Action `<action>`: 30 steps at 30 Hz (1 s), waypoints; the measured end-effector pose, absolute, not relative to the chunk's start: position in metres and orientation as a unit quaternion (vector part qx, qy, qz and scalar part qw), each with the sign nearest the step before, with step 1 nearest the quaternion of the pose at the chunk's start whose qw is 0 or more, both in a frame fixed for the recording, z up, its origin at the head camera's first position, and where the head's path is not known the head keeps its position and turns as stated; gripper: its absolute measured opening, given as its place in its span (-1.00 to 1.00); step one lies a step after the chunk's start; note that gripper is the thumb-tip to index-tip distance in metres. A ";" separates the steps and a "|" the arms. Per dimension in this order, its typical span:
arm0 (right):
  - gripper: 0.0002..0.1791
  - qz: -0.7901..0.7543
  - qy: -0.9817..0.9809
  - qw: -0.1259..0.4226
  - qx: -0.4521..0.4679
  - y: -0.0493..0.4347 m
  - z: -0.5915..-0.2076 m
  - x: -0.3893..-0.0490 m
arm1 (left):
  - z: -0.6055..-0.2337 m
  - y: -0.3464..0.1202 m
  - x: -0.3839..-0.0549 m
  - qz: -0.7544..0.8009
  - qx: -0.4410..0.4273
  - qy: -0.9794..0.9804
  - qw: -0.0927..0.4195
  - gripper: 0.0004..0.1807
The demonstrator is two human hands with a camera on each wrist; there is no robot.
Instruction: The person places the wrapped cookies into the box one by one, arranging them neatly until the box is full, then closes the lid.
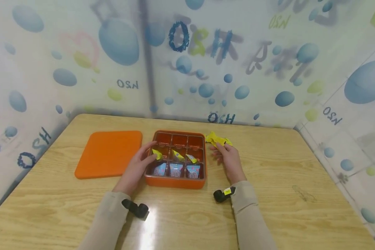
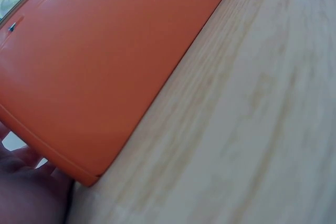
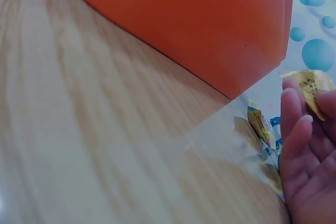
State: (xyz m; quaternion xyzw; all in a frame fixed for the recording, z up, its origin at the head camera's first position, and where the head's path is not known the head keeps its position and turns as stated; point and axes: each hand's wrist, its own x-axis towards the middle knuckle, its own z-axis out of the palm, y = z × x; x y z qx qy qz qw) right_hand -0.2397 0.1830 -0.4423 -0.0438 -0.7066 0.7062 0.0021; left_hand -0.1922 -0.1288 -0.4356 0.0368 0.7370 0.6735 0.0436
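Observation:
An orange box (image 1: 175, 183) holds a clear divided tray with several compartments. Blue-and-pink wrapped sweets (image 1: 176, 170) fill its front row, and yellow-wrapped sweets (image 1: 178, 156) lie in the middle row; the back row has none. My left hand (image 1: 137, 166) rests against the box's left side, its thumb and forefinger reaching over the rim by the leftmost yellow sweet. To the right of the box, my right hand (image 1: 229, 160) pinches a yellow-wrapped sweet (image 3: 310, 90) between thumb and fingers. More yellow-wrapped sweets (image 3: 261, 125) lie on the table just beyond that hand.
A flat orange lid (image 1: 109, 154) lies on the wooden table (image 1: 293, 184), left of the box. Walls patterned with blue and green spots (image 1: 118, 41) stand behind the table and at both sides.

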 end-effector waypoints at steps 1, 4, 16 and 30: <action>-0.50 0.704 -0.709 0.004 -0.042 0.183 -0.442 -0.240 | -0.435 -0.129 -0.192 0.674 0.036 0.736 0.043 -0.48; -0.49 0.696 -0.717 0.011 -0.041 0.182 -0.442 -0.241 | -0.430 -0.129 -0.191 0.679 0.034 0.732 0.047 -0.48; -0.56 0.691 -0.721 0.008 -0.047 0.180 -0.445 -0.237 | -0.424 -0.128 -0.182 0.679 0.037 0.731 0.051 -0.47; -0.45 0.743 -0.665 0.033 -0.061 0.178 -0.438 -0.241 | -0.421 -0.127 -0.184 0.680 0.049 0.729 0.053 -0.47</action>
